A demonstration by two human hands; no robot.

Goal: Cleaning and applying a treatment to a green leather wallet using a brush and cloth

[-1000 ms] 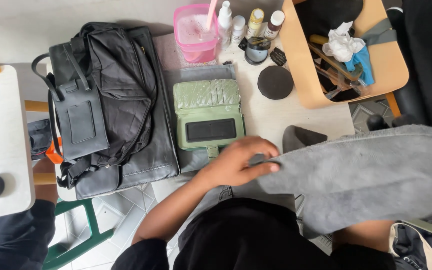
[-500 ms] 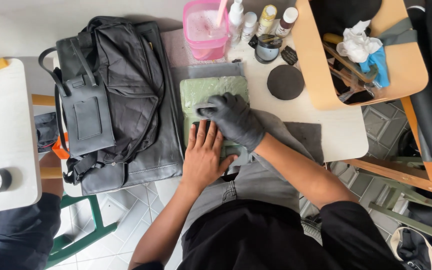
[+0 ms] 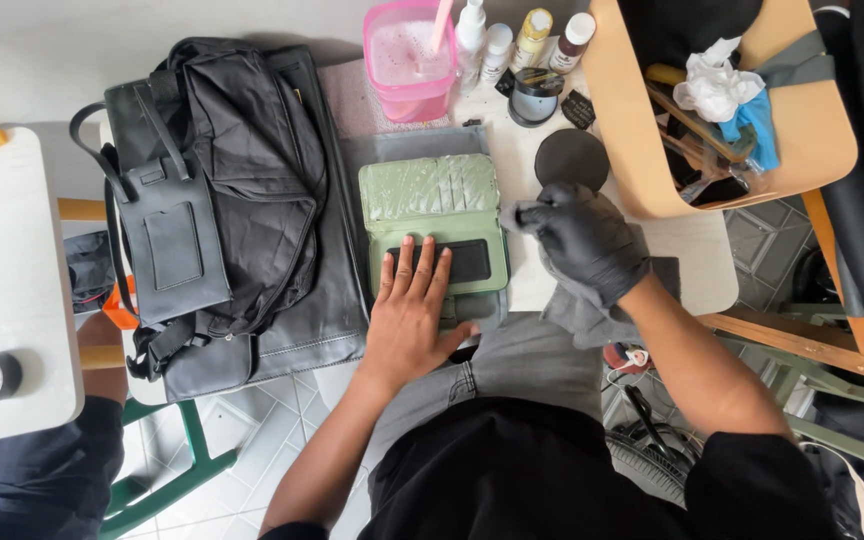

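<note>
A light green wallet (image 3: 430, 190) lies open on the small table, its upper half streaked with white foam and a dark panel on its lower half. My bare left hand (image 3: 412, 310) rests flat on that lower half, fingers spread over the dark panel. My right hand (image 3: 584, 238), in a black glove, is closed on a grey cloth (image 3: 592, 310) just right of the wallet's edge. The cloth hangs down over the table's front edge.
A black leather bag (image 3: 222, 200) lies left of the wallet. A pink tub of foam with a brush (image 3: 410, 60), several small bottles (image 3: 517, 35) and a round black lid (image 3: 572, 158) stand behind. A tan tray (image 3: 822, 140) of tools sits right. Another person's dark sleeve (image 3: 42, 480) is at lower left.
My gloved right hand has moved off the wallet to its right side with the cloth. My left hand has slid up onto the wallet's lower half.
</note>
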